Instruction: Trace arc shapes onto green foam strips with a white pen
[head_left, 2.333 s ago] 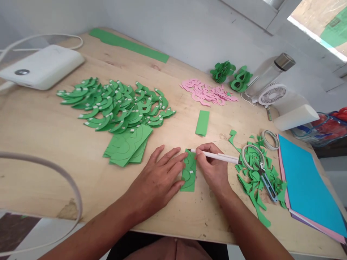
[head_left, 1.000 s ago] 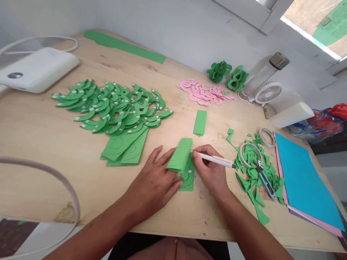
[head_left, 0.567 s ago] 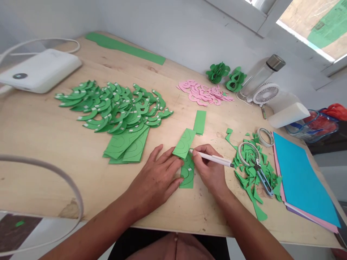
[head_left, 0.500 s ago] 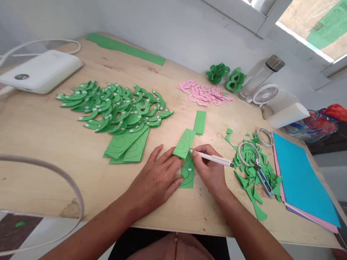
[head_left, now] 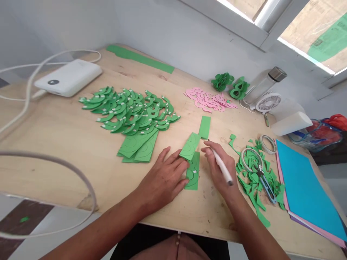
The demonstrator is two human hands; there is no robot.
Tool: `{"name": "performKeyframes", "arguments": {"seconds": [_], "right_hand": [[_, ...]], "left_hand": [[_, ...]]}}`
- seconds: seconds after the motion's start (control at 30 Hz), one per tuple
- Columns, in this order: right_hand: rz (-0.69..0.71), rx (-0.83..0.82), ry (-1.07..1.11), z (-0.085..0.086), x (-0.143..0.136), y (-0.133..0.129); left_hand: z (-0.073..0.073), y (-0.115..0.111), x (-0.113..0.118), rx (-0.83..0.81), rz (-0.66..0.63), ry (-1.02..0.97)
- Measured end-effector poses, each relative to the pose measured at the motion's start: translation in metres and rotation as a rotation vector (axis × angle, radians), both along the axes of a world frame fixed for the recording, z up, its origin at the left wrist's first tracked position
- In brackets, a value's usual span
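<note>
My left hand (head_left: pixel 168 177) lies flat with its fingers spread, pressing at the edge of two green paper pieces. The upper piece, a green strip with drawn curves (head_left: pixel 189 146), slants over a lower green strip (head_left: pixel 193 180) bearing a curved outline and a small white patch. Part of the upper strip's edge covers my index fingertip. My right hand (head_left: pixel 221 168) grips a white pen (head_left: pixel 222 167), its tip pointing away from me and lifted off the curved strip. Just beyond the tip lies a plain green strip (head_left: pixel 205 127).
Left stand a pile of green curved cutouts (head_left: pixel 130 112), outlined strips (head_left: pixel 138 146) and a white power bank (head_left: pixel 69 77). Pink cutouts (head_left: pixel 208 100) lie behind. Rightward are green scraps (head_left: pixel 255 177), snips (head_left: pixel 267 186), tape (head_left: pixel 268 144), coloured sheets (head_left: pixel 306 184), a bottle (head_left: pixel 262 86) and a fan (head_left: pixel 268 102).
My right hand has drawn the pen away from the strip's edge to the right, and the pen has turned steeper. My left hand stays on the strips. The view has shifted slightly.
</note>
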State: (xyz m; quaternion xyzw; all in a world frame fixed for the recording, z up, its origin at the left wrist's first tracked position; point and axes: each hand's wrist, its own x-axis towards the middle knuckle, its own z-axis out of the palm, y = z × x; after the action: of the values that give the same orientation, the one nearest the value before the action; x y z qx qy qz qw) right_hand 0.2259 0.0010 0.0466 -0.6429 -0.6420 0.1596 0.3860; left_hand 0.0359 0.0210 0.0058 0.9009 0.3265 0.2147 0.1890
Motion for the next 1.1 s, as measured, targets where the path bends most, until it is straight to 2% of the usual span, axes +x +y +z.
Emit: {"name": "performKeyframes", "arguments": {"seconds": [0.07,0.13,0.23,0.37,0.57,1.1], "right_hand": [[0.061,0.132,-0.223,-0.005,-0.001,0.003],[0.161,0.19,-0.389,-0.01,-0.001,0.005],[0.28,0.188,-0.518,-0.012,-0.002,0.006],[0.31,0.245,-0.619,-0.013,-0.005,0.009],[0.324,0.313,-0.705,-0.018,-0.007,0.014],[0.429,0.4,-0.734,-0.016,-0.001,0.016]], "left_hand": [[0.003,0.0,0.0,-0.019,-0.003,0.006],[0.006,-0.001,0.0,-0.024,-0.001,0.002],[0.008,-0.003,-0.001,-0.028,0.001,0.008],[0.008,-0.004,-0.001,-0.025,0.01,0.019],[0.006,-0.004,0.0,-0.015,0.01,-0.01],[0.004,-0.004,0.0,0.025,0.02,-0.024]]}}
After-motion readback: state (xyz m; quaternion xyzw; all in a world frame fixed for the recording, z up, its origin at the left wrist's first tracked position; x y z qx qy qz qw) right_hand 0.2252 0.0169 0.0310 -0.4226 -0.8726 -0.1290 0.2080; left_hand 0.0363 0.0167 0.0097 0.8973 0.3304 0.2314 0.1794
